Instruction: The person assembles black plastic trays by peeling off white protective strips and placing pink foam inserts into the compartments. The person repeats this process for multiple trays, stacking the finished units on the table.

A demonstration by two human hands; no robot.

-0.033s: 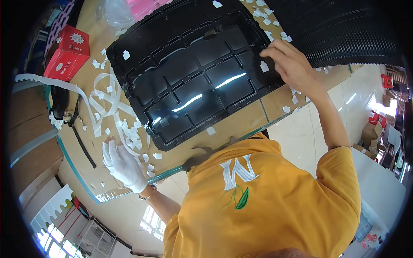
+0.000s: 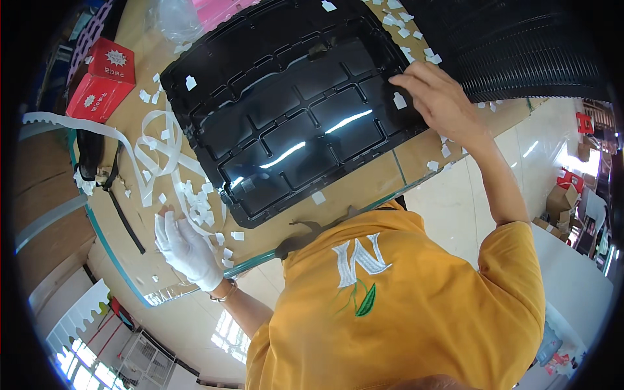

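Note:
A large black moulded plastic tray lies tilted across the table in front of me. My bare right hand is at its right edge, fingers bent over the rim and thumb apart from them; nothing shows between them. Just below those fingertips, a small white tab sits on the tray. Another white tab is on the tray's left side. My left hand, in a white glove, rests at the table's near left with its fingers stretched out, beside a pile of loose white tabs.
Curled white backing strip lies left of the tray. A red box stands at the far left, near a clear plastic bag and something pink. Ribbed black plastic sheets are at the far right. Several white tabs are scattered around.
My right hand has shifted very slightly to the left over the tray's edge. The left hand and the tray look unmoved.

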